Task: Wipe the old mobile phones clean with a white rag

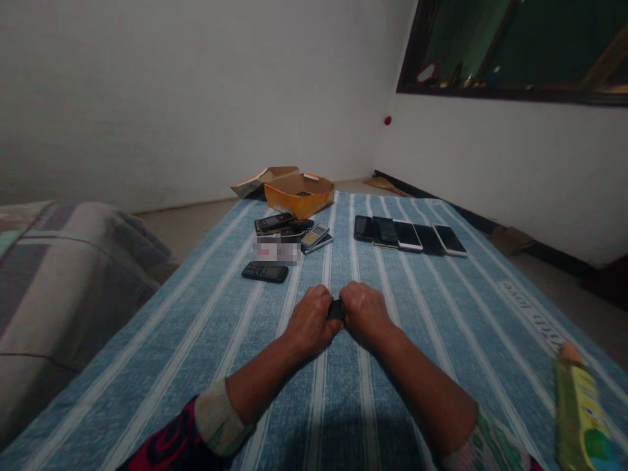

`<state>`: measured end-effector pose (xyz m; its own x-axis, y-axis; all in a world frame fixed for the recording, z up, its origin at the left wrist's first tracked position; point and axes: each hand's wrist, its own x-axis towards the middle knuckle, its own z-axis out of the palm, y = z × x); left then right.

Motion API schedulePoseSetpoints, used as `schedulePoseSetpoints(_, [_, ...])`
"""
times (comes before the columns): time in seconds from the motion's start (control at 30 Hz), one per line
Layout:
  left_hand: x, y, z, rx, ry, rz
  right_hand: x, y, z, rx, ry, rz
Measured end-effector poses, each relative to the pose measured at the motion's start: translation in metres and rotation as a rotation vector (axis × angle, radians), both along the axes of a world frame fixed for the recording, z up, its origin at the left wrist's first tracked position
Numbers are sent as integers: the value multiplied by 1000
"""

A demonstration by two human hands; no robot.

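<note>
Both of my hands meet over the middle of the cloth, closed round the two ends of a dark mobile phone point(335, 310). Most of the phone is hidden by my fingers; only a short black piece shows between them. My left hand point(310, 320) grips its left end, and my right hand point(366, 311) its right end. Just beyond my left hand lies a black keypad phone point(265, 272). Behind that is a loose pile of older phones, among them a silver one point(314, 235). To the right, several flat phones point(409, 236) lie side by side in a row.
A blue striped cloth point(235, 333) covers the table. At its far end stands an open orange cardboard box point(300, 198) with its lid up. A bottle of yellow-green liquid point(581, 412) is at the near right. Grey fabric point(73, 281) bulges at the left.
</note>
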<state>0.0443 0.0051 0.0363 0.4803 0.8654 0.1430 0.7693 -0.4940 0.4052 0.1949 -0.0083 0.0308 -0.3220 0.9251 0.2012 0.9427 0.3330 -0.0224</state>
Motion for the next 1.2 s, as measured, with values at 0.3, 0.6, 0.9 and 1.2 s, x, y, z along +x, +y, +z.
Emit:
schedulePoseSetpoints(0.3, [0, 1, -2, 2, 14, 6, -1, 1, 1, 19, -12, -10])
schedulePoseSetpoints(0.6, [0, -1, 2, -12, 21, 4, -1, 12, -5, 34, 187, -74])
schedulePoseSetpoints(0.9, [-1, -1, 1, -16, 32, -8, 62, 10, -9, 40, 510, -232])
schedulePoseSetpoints(1.2, [-2, -1, -6, 35, -30, -29, 46, -1, -3, -103, 687, 32])
